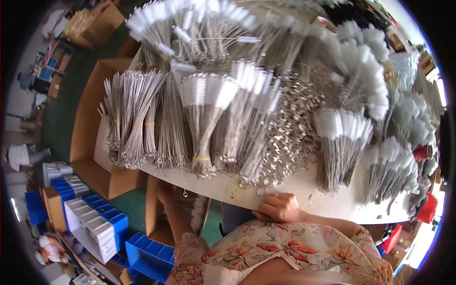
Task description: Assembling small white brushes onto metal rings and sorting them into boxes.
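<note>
Wire brushes [205, 118]: are lying bundled across the bench [218, 191]; are probably handling light, springy; bare shafts [175, 130] are offering the hold;
Left hand [166, 191]: is hanging by the carton [152, 206]; fingers blurring, cannot tell;
Right hand [280, 207]: is resting at near edge; fingers curling narrow

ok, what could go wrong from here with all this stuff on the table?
Loose metal parts lie near the front edge of the table, close to the right hand; a bump could knock some off.
Wire bundles at the table's left end might slide into the cardboard box beside it.
</note>
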### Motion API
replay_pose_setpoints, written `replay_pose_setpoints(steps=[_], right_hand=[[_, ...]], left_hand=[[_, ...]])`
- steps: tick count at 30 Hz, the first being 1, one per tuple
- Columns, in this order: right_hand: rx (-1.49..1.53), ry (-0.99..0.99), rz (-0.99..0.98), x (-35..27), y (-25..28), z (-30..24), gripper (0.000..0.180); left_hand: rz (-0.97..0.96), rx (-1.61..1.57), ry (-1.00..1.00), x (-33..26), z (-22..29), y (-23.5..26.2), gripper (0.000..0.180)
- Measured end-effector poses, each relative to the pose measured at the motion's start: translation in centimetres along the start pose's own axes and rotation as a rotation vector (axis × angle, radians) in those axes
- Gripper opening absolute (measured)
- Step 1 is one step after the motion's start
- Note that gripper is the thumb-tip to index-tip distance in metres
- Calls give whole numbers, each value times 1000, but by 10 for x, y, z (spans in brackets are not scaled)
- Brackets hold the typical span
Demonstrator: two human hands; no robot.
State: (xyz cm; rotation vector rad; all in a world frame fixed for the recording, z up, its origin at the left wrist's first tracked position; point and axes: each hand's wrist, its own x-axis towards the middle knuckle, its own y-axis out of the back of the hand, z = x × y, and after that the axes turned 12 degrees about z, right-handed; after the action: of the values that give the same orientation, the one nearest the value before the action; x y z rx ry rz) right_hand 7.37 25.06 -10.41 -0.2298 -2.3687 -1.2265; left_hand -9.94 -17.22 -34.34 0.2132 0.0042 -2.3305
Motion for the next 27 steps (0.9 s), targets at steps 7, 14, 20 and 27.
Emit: replay_pose_setpoints(steps=[7,14,20,27], right_hand=[[345,-53,102,-18,23,10,21],[257,62,336,-1,112,44,8],[-178,-371,559,27,226,143,8],[-164,-805,564,67,239,234,22]], left_hand=[[-145,-275,-705,-122,303,-149,19],[-1026,388,-1497,-219,348,-376,26],[-1140,876,-1668,-178,314,-467,20],[-973,332,-1259,-181,318,-491,15]])
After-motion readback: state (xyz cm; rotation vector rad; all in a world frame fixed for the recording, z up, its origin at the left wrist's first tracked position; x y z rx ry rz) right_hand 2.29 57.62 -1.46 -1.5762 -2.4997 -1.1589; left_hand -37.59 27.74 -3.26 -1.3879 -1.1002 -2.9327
